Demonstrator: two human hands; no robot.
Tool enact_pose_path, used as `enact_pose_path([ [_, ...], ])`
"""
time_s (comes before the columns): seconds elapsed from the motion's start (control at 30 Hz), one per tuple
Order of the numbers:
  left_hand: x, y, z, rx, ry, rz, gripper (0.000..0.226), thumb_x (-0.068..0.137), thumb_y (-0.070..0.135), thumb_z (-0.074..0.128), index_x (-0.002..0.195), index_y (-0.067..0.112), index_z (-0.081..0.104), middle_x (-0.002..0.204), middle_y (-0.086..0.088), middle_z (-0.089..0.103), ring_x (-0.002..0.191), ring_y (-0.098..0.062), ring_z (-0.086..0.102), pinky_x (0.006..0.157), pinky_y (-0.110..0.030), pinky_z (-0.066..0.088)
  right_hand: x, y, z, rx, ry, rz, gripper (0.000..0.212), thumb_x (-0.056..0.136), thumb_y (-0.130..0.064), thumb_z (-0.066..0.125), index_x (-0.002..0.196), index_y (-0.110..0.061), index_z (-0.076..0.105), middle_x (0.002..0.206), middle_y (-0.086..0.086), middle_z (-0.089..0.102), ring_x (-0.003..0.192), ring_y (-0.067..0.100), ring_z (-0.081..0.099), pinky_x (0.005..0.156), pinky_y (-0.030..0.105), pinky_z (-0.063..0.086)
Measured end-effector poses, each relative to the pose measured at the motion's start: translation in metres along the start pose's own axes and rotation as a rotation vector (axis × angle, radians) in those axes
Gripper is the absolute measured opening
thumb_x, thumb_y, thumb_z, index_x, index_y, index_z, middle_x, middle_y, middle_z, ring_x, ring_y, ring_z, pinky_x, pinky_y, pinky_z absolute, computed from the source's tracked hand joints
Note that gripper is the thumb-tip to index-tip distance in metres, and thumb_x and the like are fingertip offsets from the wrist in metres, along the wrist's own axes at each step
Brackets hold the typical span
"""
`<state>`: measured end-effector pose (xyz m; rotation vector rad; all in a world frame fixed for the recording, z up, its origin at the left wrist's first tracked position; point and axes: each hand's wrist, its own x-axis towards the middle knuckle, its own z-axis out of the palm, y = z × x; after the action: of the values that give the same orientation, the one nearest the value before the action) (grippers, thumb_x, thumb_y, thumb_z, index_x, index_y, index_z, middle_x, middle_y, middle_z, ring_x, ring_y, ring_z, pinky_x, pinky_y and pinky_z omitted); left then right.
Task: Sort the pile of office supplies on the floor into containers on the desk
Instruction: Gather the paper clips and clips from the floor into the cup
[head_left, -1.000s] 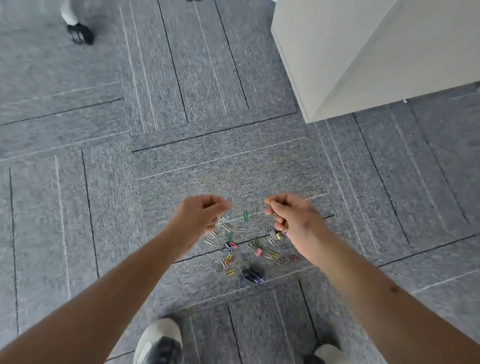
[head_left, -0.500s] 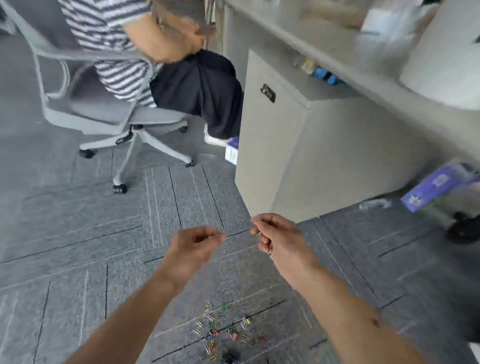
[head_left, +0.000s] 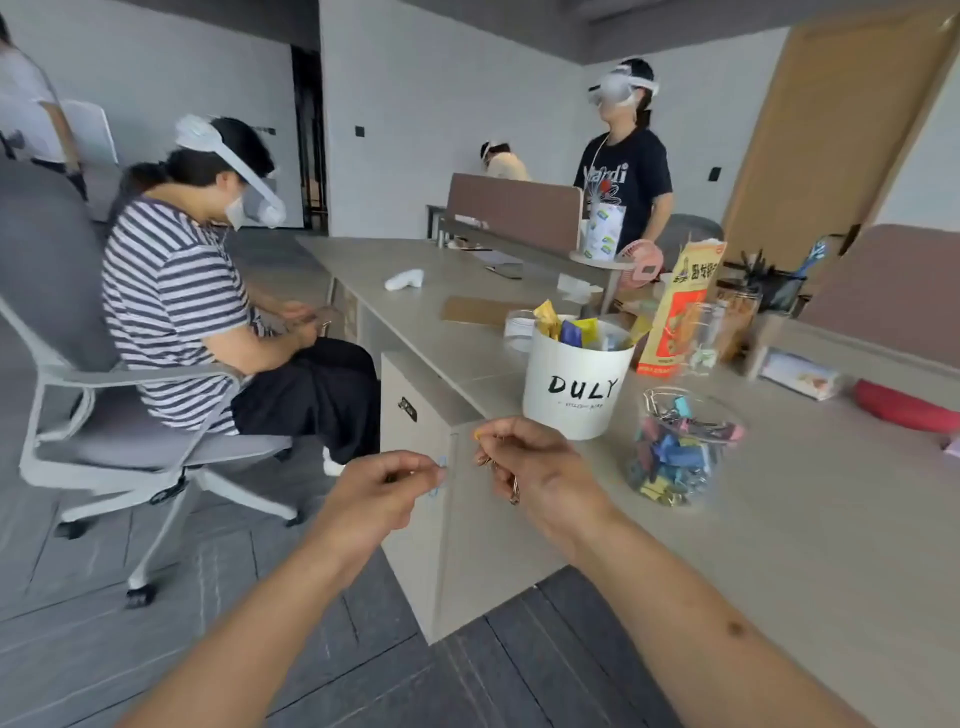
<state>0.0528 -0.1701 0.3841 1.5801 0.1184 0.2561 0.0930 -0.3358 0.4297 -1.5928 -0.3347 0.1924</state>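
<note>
My left hand (head_left: 382, 493) pinches a blue paper clip (head_left: 440, 475) between thumb and fingertips, just off the desk's front corner. My right hand (head_left: 530, 467) holds a small bunch of paper clips (head_left: 498, 470), some dangling below the fingers, above the desk edge. On the beige desk (head_left: 779, 519) stands a clear jar of coloured binder clips (head_left: 675, 452), to the right of my right hand. Behind it stands a white bucket marked DULY (head_left: 576, 382) holding coloured packets. The pile on the floor is out of view.
A seated person in a striped shirt (head_left: 176, 312) on a grey office chair (head_left: 104, 415) is to the left. Another person (head_left: 623, 171) stands behind the desk. Snack bag (head_left: 680, 312), jars, pen holder and a red pouch (head_left: 904, 410) sit farther back on the desk.
My view has swung up from the floor pile to the desk. Both hands rose with the clips they picked up and now hover at the desk's edge.
</note>
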Motion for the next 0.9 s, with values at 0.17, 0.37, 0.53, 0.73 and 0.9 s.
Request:
enact_pose_path([
  [0.17,0.005,0.040,0.054,0.045,-0.143,0.050,0.011,0.088,0.020,0.070,0.088,0.010,0.074,0.052,0.011,0.036,0.048,-0.008,0.031,0.049,-0.019,0.030,-0.013,-0.052,-0.070,-0.095,0.110,-0.070,0.019,0.097,-0.003,0.053,0.084,-0.012,0.065,0.072,0.001,0.061,0.052,0.011,0.042,0.049,0.021,0.033],
  [0.37,0.036,0.078,0.128,0.050,-0.172,0.088,0.010,0.085,0.020,0.073,0.085,0.010,0.075,0.050,0.014,0.053,0.044,-0.002,0.038,0.048,-0.019,0.029,0.009,-0.085,-0.153,-0.250,0.314,-0.031,0.014,0.097,-0.004,0.054,0.103,-0.001,0.066,0.077,0.004,0.061,0.043,0.006,0.049,0.041,0.018,0.038],
  [0.53,0.068,0.090,0.164,0.136,-0.178,0.125,0.008,0.082,0.020,0.076,0.076,0.015,0.073,0.043,0.016,0.051,0.044,-0.003,0.040,0.048,-0.019,0.030,0.049,-0.074,-0.182,-0.495,0.409,0.066,0.013,0.097,-0.010,0.054,0.103,-0.004,0.065,0.104,0.015,0.067,0.057,0.004,0.051,0.039,0.008,0.038],
  [0.73,0.096,0.096,0.177,0.338,-0.174,0.226,0.014,0.082,0.022,0.075,0.085,0.008,0.075,0.049,0.015,0.055,0.047,0.003,0.049,0.044,-0.009,0.031,0.065,-0.053,-0.195,-0.689,0.291,0.093,0.011,0.087,-0.009,0.063,0.080,-0.016,0.065,0.081,-0.003,0.063,0.072,0.009,0.057,0.050,0.007,0.041],
  [0.9,0.110,0.098,0.192,0.471,-0.233,0.253,0.010,0.083,0.024,0.075,0.084,0.015,0.071,0.073,0.004,0.061,0.065,-0.006,0.052,0.046,-0.007,0.034,0.060,-0.063,-0.212,-0.508,0.151,0.173,0.020,0.096,-0.006,0.051,0.106,-0.001,0.068,0.105,0.010,0.066,0.100,0.023,0.059,0.075,0.028,0.046],
])
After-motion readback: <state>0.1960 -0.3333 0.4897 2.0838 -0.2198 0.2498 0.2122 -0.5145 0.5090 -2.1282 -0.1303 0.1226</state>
